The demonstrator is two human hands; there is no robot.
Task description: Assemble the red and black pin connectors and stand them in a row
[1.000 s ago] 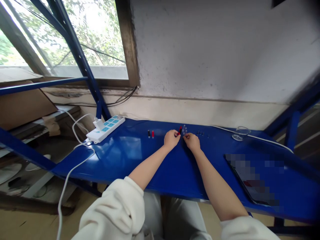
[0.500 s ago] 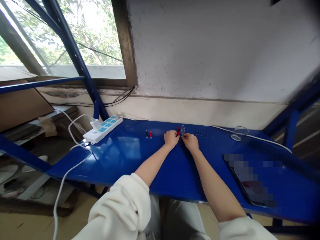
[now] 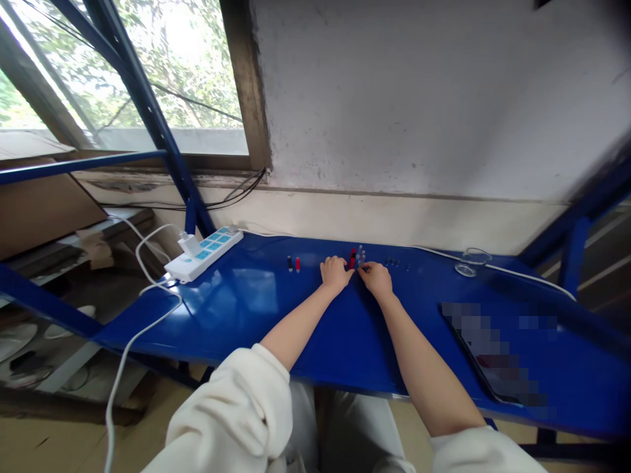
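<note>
My left hand [image 3: 335, 274] rests on the blue table just left of a small group of pieces. Its thumb and forefinger are apart, beside the small red and black cylinders [image 3: 352, 258]. To the right, the fingertips of my right hand [image 3: 377, 280] are pinched together on something too small to make out. Between the hands, slightly further back, stand several clear greyish cylinders [image 3: 361, 255]. Off to the left, a small black cylinder [image 3: 290, 264] and a red cylinder [image 3: 298, 265] stand upright side by side, both with pale lower ends.
Several tiny dark pieces [image 3: 392, 262] lie right of my right hand. A clear round dish [image 3: 466, 270] sits near the back right. A dark tablet-like device [image 3: 476, 355], partly blurred out, lies at front right. A white power strip [image 3: 190, 268] with cables occupies the left.
My left hand has shifted slightly left, and its fingers have loosened away from the red and black cylinders. My right hand has stayed almost in place, still pinched.
</note>
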